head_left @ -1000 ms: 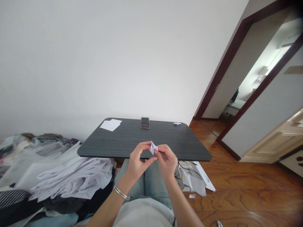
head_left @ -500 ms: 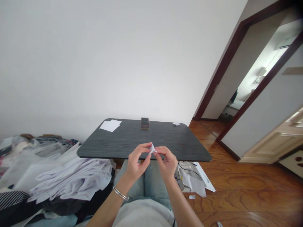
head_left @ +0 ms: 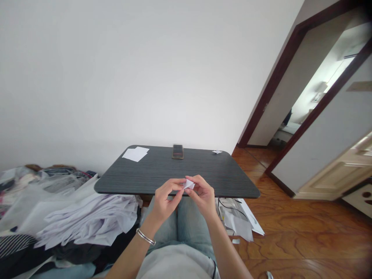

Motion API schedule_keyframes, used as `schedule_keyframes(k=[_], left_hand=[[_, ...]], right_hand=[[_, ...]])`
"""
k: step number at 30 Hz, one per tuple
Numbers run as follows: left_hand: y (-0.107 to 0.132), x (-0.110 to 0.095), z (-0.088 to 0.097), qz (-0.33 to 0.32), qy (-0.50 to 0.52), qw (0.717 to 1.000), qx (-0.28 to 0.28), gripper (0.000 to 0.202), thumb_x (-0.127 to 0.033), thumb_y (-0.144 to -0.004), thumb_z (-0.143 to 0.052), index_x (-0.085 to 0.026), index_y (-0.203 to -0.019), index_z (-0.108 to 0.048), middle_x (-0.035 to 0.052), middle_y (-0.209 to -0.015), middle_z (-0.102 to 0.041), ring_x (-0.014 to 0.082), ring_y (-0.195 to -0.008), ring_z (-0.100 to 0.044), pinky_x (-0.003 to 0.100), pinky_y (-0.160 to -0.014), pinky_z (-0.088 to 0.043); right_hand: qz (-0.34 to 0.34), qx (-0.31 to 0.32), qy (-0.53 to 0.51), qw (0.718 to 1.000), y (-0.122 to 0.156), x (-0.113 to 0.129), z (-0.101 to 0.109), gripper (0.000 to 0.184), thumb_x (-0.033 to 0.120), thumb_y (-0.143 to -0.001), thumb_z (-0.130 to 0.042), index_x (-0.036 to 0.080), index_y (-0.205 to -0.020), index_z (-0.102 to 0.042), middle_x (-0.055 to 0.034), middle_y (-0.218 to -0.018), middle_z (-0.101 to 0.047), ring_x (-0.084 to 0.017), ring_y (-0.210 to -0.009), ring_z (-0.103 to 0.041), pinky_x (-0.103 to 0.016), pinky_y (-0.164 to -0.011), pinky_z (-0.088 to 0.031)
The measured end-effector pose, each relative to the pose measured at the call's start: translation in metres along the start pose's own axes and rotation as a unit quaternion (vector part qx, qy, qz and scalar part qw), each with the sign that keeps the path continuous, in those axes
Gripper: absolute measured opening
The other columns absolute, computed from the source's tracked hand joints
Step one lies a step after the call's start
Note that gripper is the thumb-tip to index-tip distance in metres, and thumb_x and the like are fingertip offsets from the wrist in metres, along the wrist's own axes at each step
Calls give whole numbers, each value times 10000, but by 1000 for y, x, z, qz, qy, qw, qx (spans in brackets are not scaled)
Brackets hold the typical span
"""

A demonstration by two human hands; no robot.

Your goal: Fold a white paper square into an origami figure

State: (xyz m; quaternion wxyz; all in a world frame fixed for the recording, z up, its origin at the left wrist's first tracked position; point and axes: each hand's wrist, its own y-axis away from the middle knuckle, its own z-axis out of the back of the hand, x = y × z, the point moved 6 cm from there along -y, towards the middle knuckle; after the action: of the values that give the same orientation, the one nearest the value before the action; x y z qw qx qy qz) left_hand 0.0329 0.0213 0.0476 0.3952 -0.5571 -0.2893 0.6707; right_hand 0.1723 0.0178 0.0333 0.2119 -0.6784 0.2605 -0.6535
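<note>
Both my hands pinch a small folded white paper piece just over the near edge of a dark grey table. My left hand, with a silver bangle on its wrist, grips the paper's left side with thumb and fingertips. My right hand curls round the right side, its fingers closed on the paper. Most of the paper is hidden between the fingers. My knees in light jeans sit below the hands.
On the table's far side lie white paper sheets, a phone and a small folded paper figure. A heap of clothes and plastic fills the left. Papers and a black cable lie on the wooden floor; an open doorway stands at right.
The hands have drawn slightly lower and closer together. The paper piece, which stood up between the fingertips, is now pressed flatter and more covered by the fingers.
</note>
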Motion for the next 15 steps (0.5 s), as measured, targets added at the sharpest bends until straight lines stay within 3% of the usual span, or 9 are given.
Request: schedule_keyframes(k=[15], left_hand=[[4, -4, -1, -39, 24, 999, 4, 159, -21, -788, -573, -175, -825, -589, 82, -1000, -650, 162, -866, -641, 303, -754, -536]], right_hand=[[3, -5, -29, 1000, -1, 6, 1, 203, 231, -712, -738, 231, -885, -634, -45, -907, -591, -186, -840, -579, -275, -647, -499]])
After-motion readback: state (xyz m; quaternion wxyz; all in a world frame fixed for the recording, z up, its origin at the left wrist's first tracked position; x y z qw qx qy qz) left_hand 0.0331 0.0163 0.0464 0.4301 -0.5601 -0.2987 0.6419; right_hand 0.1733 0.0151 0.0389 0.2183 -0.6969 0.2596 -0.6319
